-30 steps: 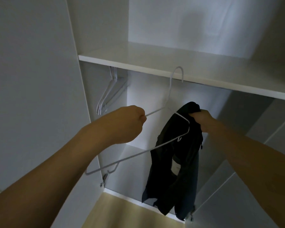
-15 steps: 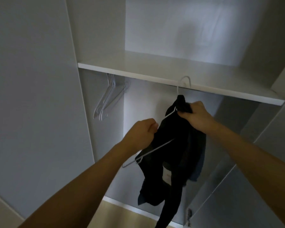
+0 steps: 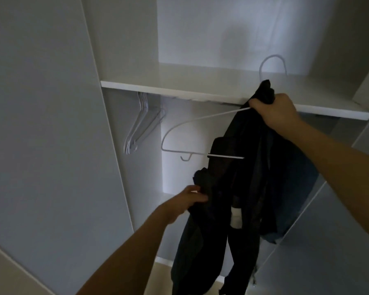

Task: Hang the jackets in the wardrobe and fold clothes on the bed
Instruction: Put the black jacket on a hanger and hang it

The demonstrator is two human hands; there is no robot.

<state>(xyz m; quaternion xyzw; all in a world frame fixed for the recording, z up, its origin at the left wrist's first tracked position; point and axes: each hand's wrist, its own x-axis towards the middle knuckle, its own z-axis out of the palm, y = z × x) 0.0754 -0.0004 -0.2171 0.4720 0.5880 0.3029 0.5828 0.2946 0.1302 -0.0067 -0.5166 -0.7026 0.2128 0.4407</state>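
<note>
A black jacket (image 3: pixel 239 167) hangs in front of the open white wardrobe. My right hand (image 3: pixel 275 111) grips its collar together with the top of a white wire hanger (image 3: pixel 179 129), whose hook (image 3: pixel 273 64) rises above the shelf edge. The hanger's left arm sticks out bare; its right side is hidden inside the jacket. Lower down, my left hand (image 3: pixel 188 201) holds a fold of the jacket's left side. A blue garment (image 3: pixel 294 201) shows behind the jacket on the right.
A white shelf (image 3: pixel 179 86) crosses the wardrobe above the hanging space. Several bare white hangers (image 3: pixel 139 124) hang under it at the far left. A white panel (image 3: pixel 41 124) stands on the left. Light wooden floor (image 3: pixel 162 273) shows below.
My right hand has lifted the jacket and hanger up to the shelf edge. My left hand let go of the hanger's arm and dropped down onto the jacket's left side.
</note>
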